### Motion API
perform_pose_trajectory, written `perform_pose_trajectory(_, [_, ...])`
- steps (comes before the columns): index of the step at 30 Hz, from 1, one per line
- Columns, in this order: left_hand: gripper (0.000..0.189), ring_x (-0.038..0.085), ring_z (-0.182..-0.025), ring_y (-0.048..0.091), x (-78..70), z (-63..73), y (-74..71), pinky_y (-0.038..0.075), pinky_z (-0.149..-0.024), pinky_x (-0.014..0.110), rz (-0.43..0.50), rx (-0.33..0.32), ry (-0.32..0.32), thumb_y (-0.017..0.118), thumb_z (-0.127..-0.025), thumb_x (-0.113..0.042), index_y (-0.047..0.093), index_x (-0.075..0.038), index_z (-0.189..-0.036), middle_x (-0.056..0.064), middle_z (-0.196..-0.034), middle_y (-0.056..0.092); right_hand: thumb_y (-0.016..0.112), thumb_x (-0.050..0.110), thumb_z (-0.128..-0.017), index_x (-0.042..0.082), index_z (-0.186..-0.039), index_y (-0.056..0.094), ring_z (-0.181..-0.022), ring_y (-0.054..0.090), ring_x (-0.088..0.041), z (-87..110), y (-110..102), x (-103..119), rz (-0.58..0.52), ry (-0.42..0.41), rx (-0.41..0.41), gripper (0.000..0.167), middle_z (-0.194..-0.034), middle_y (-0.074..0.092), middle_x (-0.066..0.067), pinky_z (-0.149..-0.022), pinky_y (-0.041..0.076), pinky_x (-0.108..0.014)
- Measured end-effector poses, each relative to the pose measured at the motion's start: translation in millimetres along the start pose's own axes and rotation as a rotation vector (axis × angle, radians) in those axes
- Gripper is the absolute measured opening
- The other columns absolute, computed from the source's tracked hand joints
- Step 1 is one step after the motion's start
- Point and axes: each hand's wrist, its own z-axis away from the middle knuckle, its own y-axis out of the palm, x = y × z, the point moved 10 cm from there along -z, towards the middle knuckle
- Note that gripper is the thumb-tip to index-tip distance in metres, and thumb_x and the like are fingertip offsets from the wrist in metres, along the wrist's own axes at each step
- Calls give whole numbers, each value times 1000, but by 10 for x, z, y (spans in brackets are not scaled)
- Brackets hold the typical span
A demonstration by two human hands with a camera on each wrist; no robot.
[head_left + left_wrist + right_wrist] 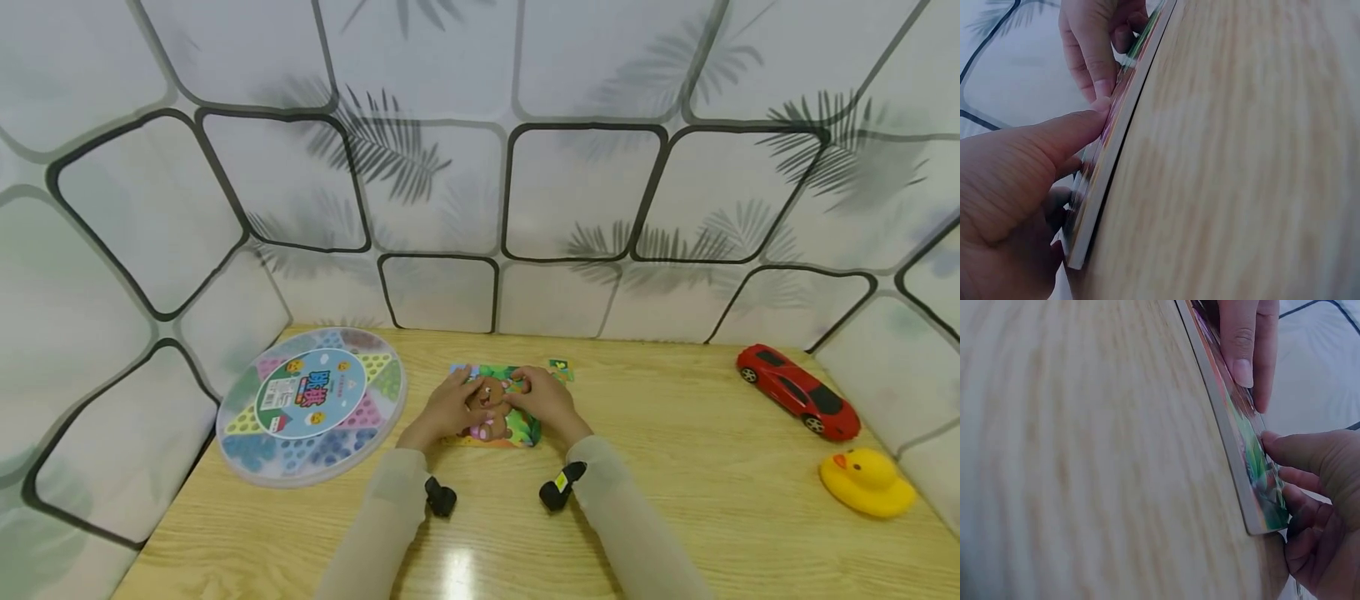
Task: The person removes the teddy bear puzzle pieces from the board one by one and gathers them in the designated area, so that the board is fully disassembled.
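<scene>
Soft, even light fills the head view; white glare (458,573) marks the yellowish wood-grain table (750,517) nearer the wearer than the bare left hand (447,408) and bare right hand (551,404). Both wrist views look dimmer, bluish, the table's grain blurred beside each hand.

The left hand (450,408) and right hand (551,406) hide the left and right parts of the bear picture board (491,408), and whether the right fingertips pinch anything is unclear. The small card (560,365) beyond its far right corner is too small to make out. On the round game board (311,406), the sticker's (281,393) fine print is illegible. The head view's near edge cuts off both sleeves (375,525) and the worktop (750,533). Both wrist views show the picture too slantwise to read, cropping each wearer's own hand and blurring the wood grain.
</scene>
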Motion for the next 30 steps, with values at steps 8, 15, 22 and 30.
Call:
perform_pose_trajectory(8, [72, 36, -142, 13, 88, 1, -1, 17, -112, 53, 41, 24, 10, 66, -89, -33, 37, 1, -144, 21, -154, 19, 73, 32, -83, 12, -115, 65, -67, 49, -14, 2, 1, 1, -1, 2, -5, 39, -83, 55, 1, -56, 39, -28])
perform_pose_trajectory(15, [76, 36, -144, 5, 144, -2, -16, 15, -112, 55, 91, 21, -35, 69, -87, -33, 34, 1, -145, 21, -155, 13, 74, 31, -83, 12, -114, 65, -69, 51, -14, 6, -3, 17, -6, 5, 1, 38, -84, 56, 0, -57, 40, -29])
perform_pose_trajectory(22, [77, 35, -143, 8, 151, -23, -8, 16, -112, 54, 54, 28, -31, 69, -86, -35, 34, 1, -145, 21, -155, 16, 74, 29, -82, 12, -111, 65, -68, 53, -15, 4, -14, 26, -6, 15, 5, 35, -84, 59, 0, -56, 42, -30])
perform_pose_trajectory(30, [87, 35, -144, 6, 178, -31, -11, 12, -113, 53, 133, 11, 22, 67, -84, -47, 32, 7, -143, 21, -154, 16, 74, 26, -82, 12, -109, 65, -62, 48, -14, 0, -22, 58, -12, 6, -3, 32, -78, 54, 0, -52, 37, -27])
